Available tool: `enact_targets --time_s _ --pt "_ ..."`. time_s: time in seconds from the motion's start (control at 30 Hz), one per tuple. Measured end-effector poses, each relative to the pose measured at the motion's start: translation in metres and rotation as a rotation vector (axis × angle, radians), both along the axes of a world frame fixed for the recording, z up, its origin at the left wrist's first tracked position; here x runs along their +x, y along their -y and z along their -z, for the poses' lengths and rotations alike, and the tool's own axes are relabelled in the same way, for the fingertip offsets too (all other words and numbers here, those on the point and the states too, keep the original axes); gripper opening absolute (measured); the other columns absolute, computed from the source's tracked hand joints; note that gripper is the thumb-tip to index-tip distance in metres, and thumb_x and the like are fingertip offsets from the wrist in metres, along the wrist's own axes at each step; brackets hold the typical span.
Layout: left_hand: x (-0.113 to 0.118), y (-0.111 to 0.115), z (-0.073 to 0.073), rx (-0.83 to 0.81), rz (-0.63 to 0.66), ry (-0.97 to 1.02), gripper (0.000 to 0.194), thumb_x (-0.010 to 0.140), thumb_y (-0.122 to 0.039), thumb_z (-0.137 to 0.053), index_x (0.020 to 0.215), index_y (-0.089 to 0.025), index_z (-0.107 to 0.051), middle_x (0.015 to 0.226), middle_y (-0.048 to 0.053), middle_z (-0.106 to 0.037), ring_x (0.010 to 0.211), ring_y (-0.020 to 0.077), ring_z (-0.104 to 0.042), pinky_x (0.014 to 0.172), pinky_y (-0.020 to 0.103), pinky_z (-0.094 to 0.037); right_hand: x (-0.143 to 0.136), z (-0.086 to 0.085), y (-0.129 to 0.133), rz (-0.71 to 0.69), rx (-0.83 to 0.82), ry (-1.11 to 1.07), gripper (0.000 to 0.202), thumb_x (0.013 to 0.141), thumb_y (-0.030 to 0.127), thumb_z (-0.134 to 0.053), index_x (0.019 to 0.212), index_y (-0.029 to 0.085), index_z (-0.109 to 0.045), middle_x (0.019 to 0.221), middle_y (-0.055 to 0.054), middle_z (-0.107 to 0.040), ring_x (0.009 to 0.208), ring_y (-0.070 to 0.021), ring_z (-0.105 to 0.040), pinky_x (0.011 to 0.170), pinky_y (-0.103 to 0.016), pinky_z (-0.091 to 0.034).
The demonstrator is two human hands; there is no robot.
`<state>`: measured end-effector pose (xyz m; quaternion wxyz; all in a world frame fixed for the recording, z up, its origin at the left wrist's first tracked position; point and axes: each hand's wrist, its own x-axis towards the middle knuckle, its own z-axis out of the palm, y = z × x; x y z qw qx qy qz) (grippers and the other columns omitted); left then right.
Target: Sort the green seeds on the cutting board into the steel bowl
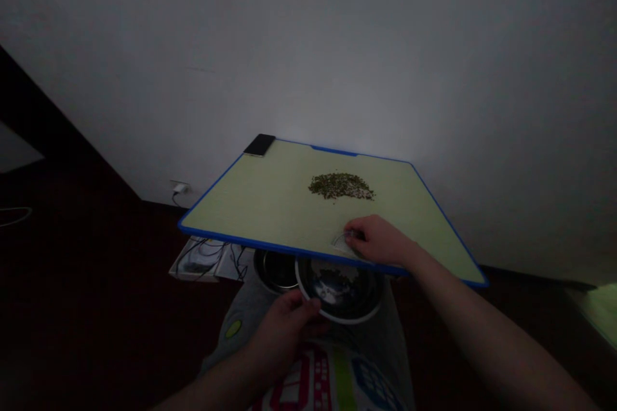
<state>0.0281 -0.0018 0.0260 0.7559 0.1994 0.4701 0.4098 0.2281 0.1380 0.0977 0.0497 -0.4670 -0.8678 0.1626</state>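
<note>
Near the front edge of a pale board with a blue rim, my right hand is closed on a small, pale, see-through piece. Its exact kind is too dim to tell. Behind that hand, a loose pile of small greenish-brown and pale grains or seeds is spread on the board. Below the edge, my left hand grips the rim of a metal bowl, thumb on top. Dark and pale bits lie in this bowl, which is partly hidden under the board.
A second metal bowl sits left of the first, above the lap. A dark phone lies at the board's far left corner. Cables and a box are underneath at left. A plug is in the wall behind.
</note>
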Motion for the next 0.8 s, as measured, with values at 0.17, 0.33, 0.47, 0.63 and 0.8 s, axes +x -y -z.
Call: enact_targets --time_s 0.17,0.33,0.47,0.63,0.8 --pt "-0.001 -0.001 -0.001 0.03 -0.013 0.037 0.013 0.069 -0.027 -0.077 0.077 -0.018 -0.073 0.083 0.005 -0.08 0.074 0.0188 -0.071 0.074 0.029 -0.052 -0.003 -0.002 0.011 -0.015 -0.004 0.007 0.015 0.081 0.024 -0.054 0.078 0.02 -0.069 0.069 -0.004 -0.067 0.059 -0.015 -0.054 0.055 -0.026 -0.032" --pt "-0.002 -0.001 0.0 0.054 -0.027 0.058 0.014 0.069 -0.027 -0.078 0.078 -0.016 -0.075 0.085 0.007 -0.08 0.078 0.0203 -0.071 0.075 0.031 -0.054 -0.006 -0.002 0.023 -0.046 -0.004 -0.004 0.017 0.083 0.024 -0.054 0.082 0.021 -0.07 0.074 -0.004 -0.069 0.065 -0.0157 -0.057 0.059 -0.026 -0.034" --pt "-0.002 -0.002 -0.001 0.057 -0.038 0.048 0.017 0.068 -0.026 -0.078 0.081 -0.016 -0.075 0.085 0.007 -0.08 0.08 0.0213 -0.071 0.075 0.031 -0.055 0.0 -0.002 0.028 -0.106 -0.078 -0.099 0.018 0.085 0.024 -0.053 0.09 0.021 -0.07 0.078 -0.004 -0.07 0.07 -0.0162 -0.059 0.064 -0.026 -0.038" --pt "-0.002 0.0 -0.002 0.024 -0.032 0.033 0.014 0.07 -0.027 -0.077 0.08 -0.017 -0.075 0.085 0.006 -0.081 0.08 0.0204 -0.072 0.076 0.029 -0.055 0.025 0.0 0.006 0.052 -0.047 -0.219 0.023 0.087 0.028 -0.05 0.096 0.019 -0.069 0.089 -0.005 -0.072 0.078 -0.0174 -0.062 0.069 -0.027 -0.043" --pt "-0.002 -0.001 -0.004 0.035 -0.039 0.05 0.017 0.069 -0.027 -0.077 0.081 -0.016 -0.075 0.088 0.008 -0.08 0.086 0.0225 -0.073 0.08 0.031 -0.055 0.034 0.005 -0.016 0.254 0.07 -0.009 0.025 0.087 0.027 -0.049 0.097 0.016 -0.07 0.084 -0.007 -0.072 0.073 -0.0177 -0.062 0.065 -0.026 -0.04"
